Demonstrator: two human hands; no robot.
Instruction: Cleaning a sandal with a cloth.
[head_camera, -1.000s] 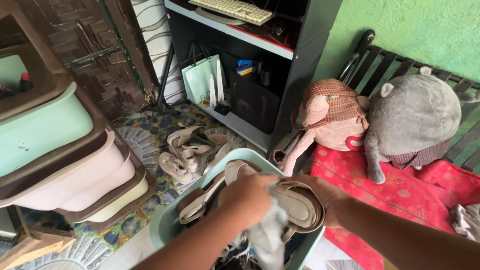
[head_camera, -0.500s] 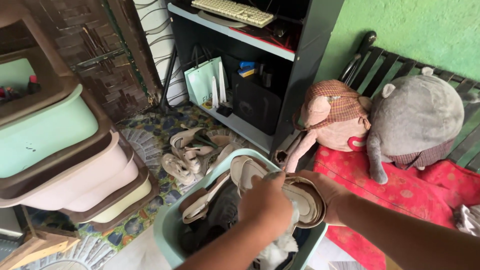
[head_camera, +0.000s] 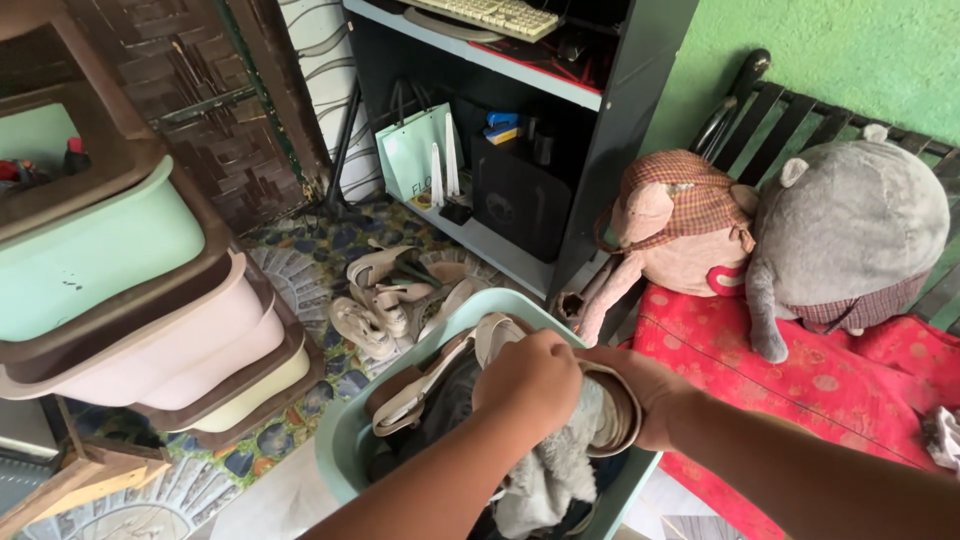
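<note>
My right hand (head_camera: 648, 398) holds a beige sandal (head_camera: 612, 418) by its heel end over a teal plastic tub (head_camera: 345, 442). The sandal's toe end pokes out to the left of my left hand (head_camera: 530, 378). My left hand presses a grey cloth (head_camera: 552, 470) down on top of the sandal, and the cloth hangs into the tub. Other beige sandals (head_camera: 408, 400) and dark items lie inside the tub under my hands.
Several beige sandals (head_camera: 385, 300) lie on the patterned floor beyond the tub. Stacked plastic drawers (head_camera: 120, 260) stand at left. A black shelf unit (head_camera: 590, 140) holds a keyboard (head_camera: 490, 14) and a paper bag (head_camera: 420, 150). A pink plush toy (head_camera: 670, 225) and a grey plush toy (head_camera: 850, 220) sit on a red cloth (head_camera: 830, 385).
My left hand has slid the grey cloth along the sandal from its near side up over its middle, covering more of it. The right hand keeps its hold.
</note>
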